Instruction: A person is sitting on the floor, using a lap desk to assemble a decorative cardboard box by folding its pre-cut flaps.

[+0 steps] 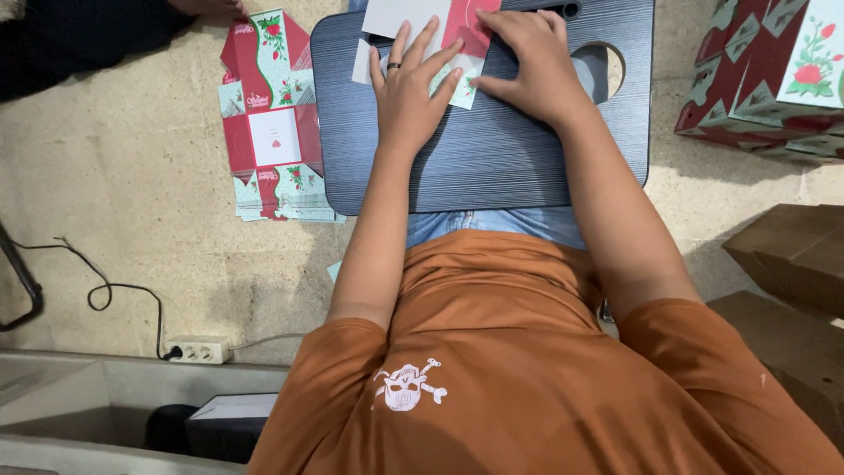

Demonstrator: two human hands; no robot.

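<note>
Hands (409, 97) (527, 66) flat on red-and-white flattened carton (457, 31) atop dark lap desk (492, 167).

Printed glossy cardboard box blank (457, 35), matt dark wood-grain lap desk (492, 158), rough beige floor (132, 176), orange cloth shirt (527, 369)

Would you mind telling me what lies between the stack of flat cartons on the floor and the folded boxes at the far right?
In the head view, the dark lap desk lies between them, with the left hand and right hand pressing a flat carton on it.

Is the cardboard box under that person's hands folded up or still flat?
Flat: the box blank lies spread on the dark lap tray, pressed down by the left hand and right hand.
</note>
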